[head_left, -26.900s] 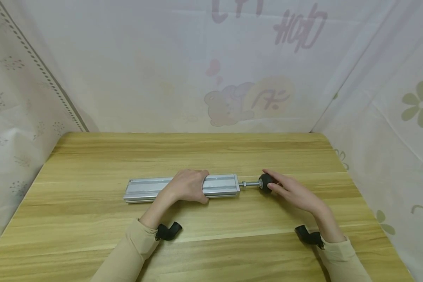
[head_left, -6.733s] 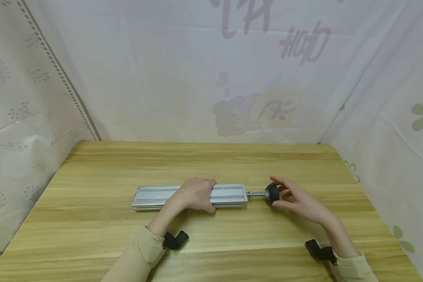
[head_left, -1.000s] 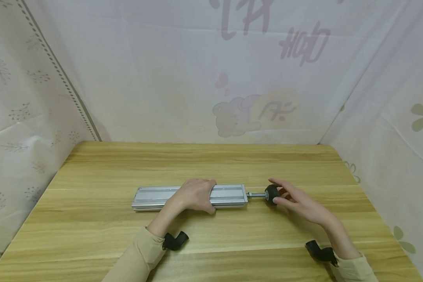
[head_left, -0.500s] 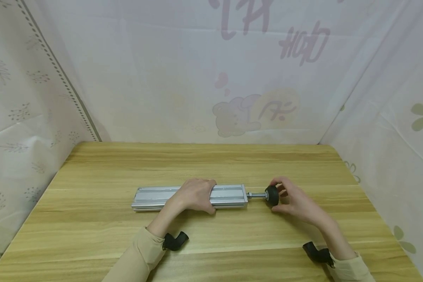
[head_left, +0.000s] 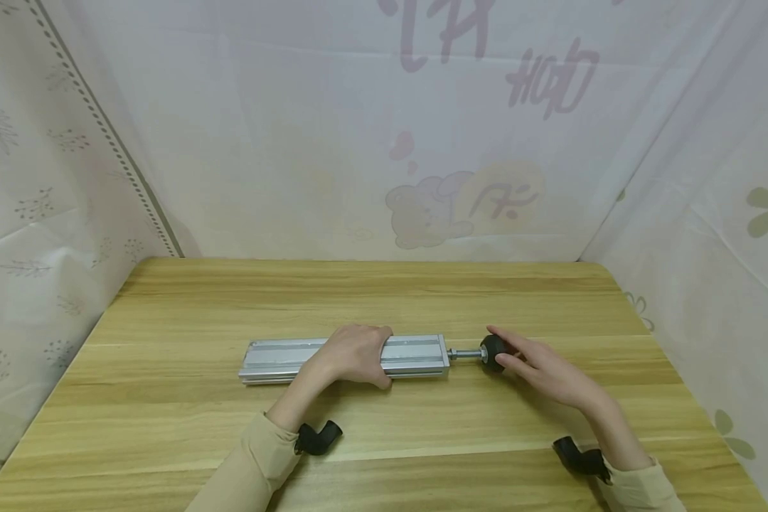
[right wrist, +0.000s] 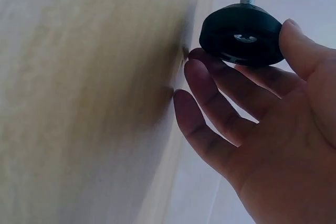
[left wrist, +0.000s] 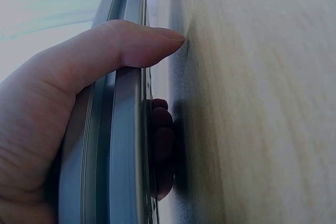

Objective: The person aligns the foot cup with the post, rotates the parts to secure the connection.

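A silver aluminium profile (head_left: 416, 353) lies lengthwise on the table, with an end plate on its right end. My left hand (head_left: 352, 353) grips it from above; in the left wrist view the thumb (left wrist: 142, 45) crosses its near side and fingertips (left wrist: 163, 140) curl under the far edge. A threaded rod with a nut (head_left: 454, 354) joins the end plate to a black levelling foot (head_left: 491, 353). My right hand (head_left: 544, 366) pinches the foot's rim between thumb and fingers. In the right wrist view, the foot's hollow underside (right wrist: 244, 38) shows a screw end at its centre.
The wood-grain table (head_left: 384, 455) has pale printed cloth (head_left: 294, 142) hanging behind it and at both sides. A black wrist mount (head_left: 320, 437) sticks out by the left sleeve, another black mount (head_left: 579, 456) by the right.
Half a second ago my right thumb was at the foot's lower edge; now it is higher, on the foot's near side, with the hand rolled over. The left hand and profile stay put.
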